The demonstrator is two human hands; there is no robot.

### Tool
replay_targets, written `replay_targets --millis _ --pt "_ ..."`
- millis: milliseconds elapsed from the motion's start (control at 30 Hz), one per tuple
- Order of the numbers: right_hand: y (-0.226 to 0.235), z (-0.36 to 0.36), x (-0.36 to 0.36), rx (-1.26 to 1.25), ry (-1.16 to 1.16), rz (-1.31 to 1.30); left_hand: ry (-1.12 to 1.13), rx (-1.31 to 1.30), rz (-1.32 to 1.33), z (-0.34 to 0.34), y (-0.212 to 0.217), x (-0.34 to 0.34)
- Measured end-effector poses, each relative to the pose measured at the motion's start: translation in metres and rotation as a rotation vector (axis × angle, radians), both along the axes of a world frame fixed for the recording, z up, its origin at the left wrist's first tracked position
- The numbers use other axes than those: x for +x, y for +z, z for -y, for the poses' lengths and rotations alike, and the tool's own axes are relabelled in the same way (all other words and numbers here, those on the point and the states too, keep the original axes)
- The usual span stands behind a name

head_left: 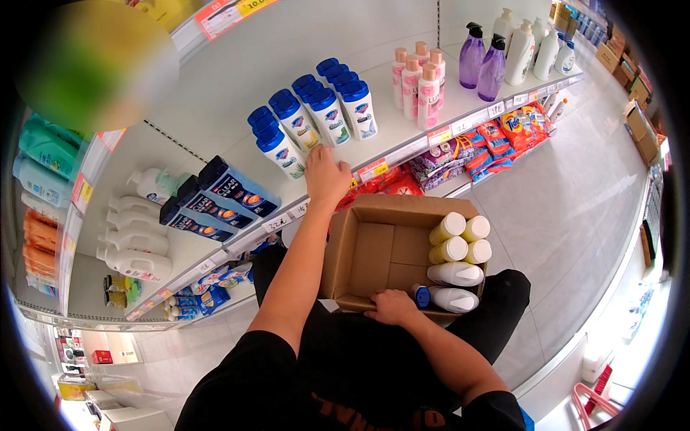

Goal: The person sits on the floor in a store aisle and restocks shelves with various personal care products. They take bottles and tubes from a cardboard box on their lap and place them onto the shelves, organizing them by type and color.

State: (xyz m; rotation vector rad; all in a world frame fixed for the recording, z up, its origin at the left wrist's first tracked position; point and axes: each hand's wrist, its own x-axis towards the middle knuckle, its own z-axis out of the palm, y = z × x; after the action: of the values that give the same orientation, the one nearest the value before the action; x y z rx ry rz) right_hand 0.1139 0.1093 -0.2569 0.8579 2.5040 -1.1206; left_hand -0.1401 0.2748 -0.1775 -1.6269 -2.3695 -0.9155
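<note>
My left hand (327, 176) reaches to the shelf's front edge. Its fingers are stretched out, with the fingertips at the front white bottle with a blue cap (290, 159), beside several similar bottles in short rows. A cardboard box (345, 251) rests on my lap, its top folded back. My right hand (395, 307) is closed over the box's near wall, close to a blue cap (422, 295). At the box's right side stand several pale yellow bottles with white lids (451, 226). Nearer to me lie two white bottles (454, 274).
Along the white shelf (374, 147) stand dark blue bottles (241, 188) to the left, pink bottles (429, 97) and purple pump bottles (491, 68) to the right. Bagged goods (496, 140) fill a lower shelf. Cartons (642, 133) sit on the floor at far right.
</note>
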Motion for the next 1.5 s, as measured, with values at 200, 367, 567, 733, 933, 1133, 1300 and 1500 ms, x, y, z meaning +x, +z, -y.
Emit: replay_targets --millis 200,367,567,733,933,1133,1300,1500 --pt "-0.006 0.0 0.002 0.024 0.007 0.014 -0.206 0.326 -0.014 0.018 0.004 0.022" --pt "-0.022 0.005 0.004 0.047 -0.04 -0.072 -0.636 0.207 0.177 0.081 -0.023 0.09" --pt "-0.058 0.022 0.002 0.143 -0.102 -0.228 -1.042 -0.623 0.558 0.128 -0.088 0.152" --pt "-0.032 0.017 0.004 0.134 -0.078 -0.168 -0.995 -1.02 0.524 0.13 -0.087 0.171" --pt "-0.047 0.018 0.0 0.21 -0.088 -0.201 -0.983 -1.13 0.79 0.121 -0.099 0.147" --pt "-0.02 0.007 0.003 0.044 -0.052 -0.075 -0.904 -1.009 0.983 0.132 -0.111 0.112" --pt "-0.019 0.007 0.004 0.025 -0.06 -0.091 -0.636 -1.009 1.169 0.15 -0.131 0.1" --pt "-0.017 0.006 0.003 0.022 -0.075 -0.053 -0.552 -0.853 0.915 0.155 -0.134 0.096"
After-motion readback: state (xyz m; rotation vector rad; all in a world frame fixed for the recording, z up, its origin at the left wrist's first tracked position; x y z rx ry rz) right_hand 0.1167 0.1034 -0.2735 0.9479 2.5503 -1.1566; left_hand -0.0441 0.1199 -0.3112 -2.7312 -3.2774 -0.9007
